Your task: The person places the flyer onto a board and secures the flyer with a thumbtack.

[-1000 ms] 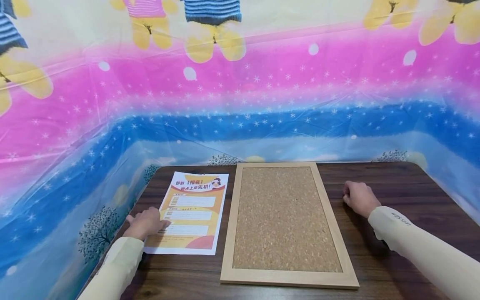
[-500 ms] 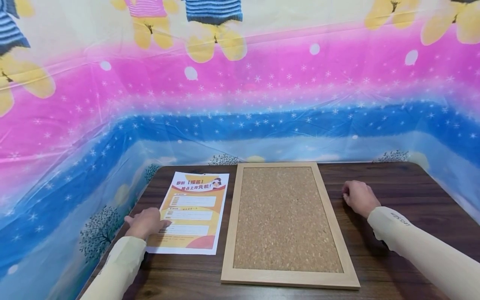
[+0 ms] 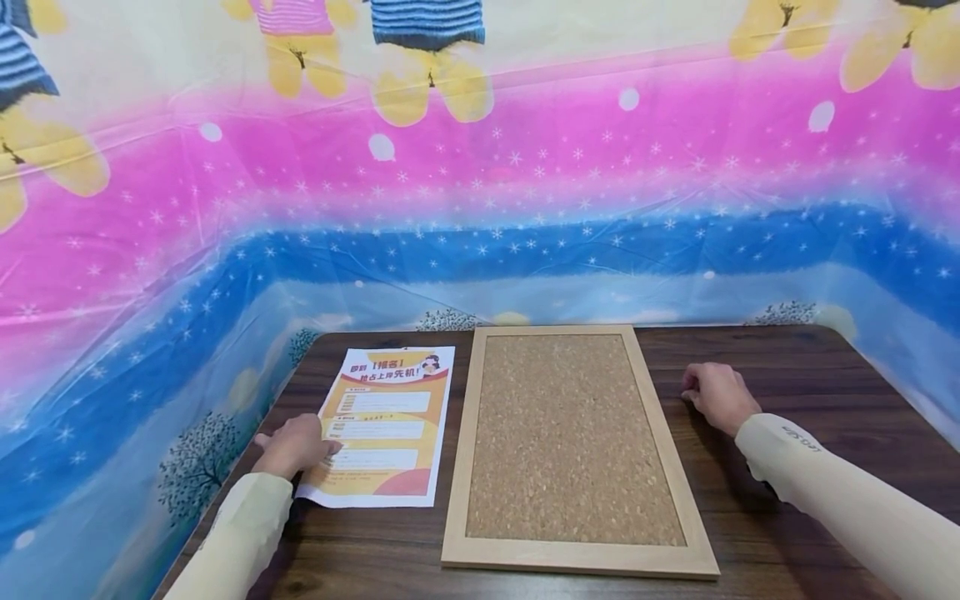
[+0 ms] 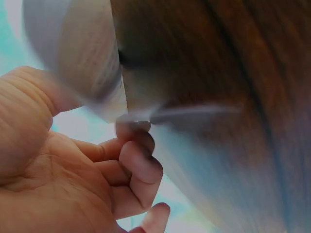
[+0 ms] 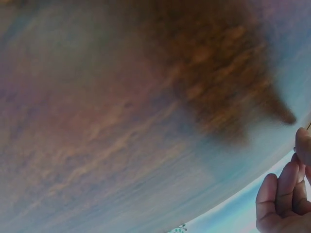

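Left hand (image 3: 292, 446) and right hand (image 3: 720, 398) bare. Left sleeve (image 3: 232, 537) and right sleeve (image 3: 855, 496): pale cream, plain, reaching the wrists, lumpy near the ends. Right bears small dark lettering (image 3: 802, 437) near the wrist.

The left hand (image 3: 294, 443) held the left side of an orange and yellow poster (image 3: 388, 429), thumb on top. Next to it, a corkboard (image 3: 573, 442) with a pale wood frame lay on a brown table (image 3: 806, 371). The right hand (image 3: 720, 398) was right of the corkboard, fingers bent. Behind was a snowflake cloth (image 3: 480, 179).
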The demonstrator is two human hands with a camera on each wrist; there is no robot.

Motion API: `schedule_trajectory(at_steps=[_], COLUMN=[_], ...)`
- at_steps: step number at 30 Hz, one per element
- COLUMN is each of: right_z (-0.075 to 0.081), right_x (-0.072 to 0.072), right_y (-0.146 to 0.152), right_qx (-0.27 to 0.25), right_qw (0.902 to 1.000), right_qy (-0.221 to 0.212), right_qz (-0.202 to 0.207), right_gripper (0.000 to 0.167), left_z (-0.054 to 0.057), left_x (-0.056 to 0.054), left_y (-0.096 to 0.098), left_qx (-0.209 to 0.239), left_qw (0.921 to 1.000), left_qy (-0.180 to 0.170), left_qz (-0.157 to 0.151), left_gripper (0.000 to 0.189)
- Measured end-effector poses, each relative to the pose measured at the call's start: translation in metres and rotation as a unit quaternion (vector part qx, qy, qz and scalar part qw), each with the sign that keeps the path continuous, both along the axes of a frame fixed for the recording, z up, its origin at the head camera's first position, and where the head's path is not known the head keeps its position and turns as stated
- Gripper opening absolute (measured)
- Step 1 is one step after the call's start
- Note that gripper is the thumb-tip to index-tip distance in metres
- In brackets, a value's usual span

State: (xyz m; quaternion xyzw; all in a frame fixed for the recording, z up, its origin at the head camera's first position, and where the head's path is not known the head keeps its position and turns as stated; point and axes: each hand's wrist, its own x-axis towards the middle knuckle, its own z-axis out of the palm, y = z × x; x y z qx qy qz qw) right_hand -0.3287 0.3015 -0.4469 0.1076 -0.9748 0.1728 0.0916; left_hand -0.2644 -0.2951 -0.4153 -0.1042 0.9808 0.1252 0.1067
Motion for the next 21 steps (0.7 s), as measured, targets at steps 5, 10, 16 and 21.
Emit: schedule_trajectory(at_steps=[5, 10, 16, 21], right_z=[0.002, 0.008, 0.014, 0.017], right_x=[-0.002, -0.002, -0.001, -0.001], right_y=[-0.001, -0.004, -0.007, -0.010], right_qx=[0.008, 0.015, 0.016, 0.017], right_qw=[0.9999, 0.9995, 0.9992, 0.9993], right_qy=[-0.013, -0.028, -0.035, -0.034], right_qz=[-0.004, -0.005, -0.002, 0.000], right_gripper=[0.008, 0.007, 0.005, 0.004], left_z=[0.000, 0.001, 0.003, 0.009], left_x=[0.001, 0.006, 0.007, 0.003], left_y=[0.000, -0.002, -0.006, -0.008], left_qx=[0.012, 0.043, 0.085, 0.073], left_qw=[0.9999, 0.9990, 0.9957, 0.9952], left_qy=[0.004, 0.013, 0.029, 0.064], left_qz=[-0.008, -0.002, 0.019, 0.006], left_gripper=[0.030, 0.039, 0.047, 0.048])
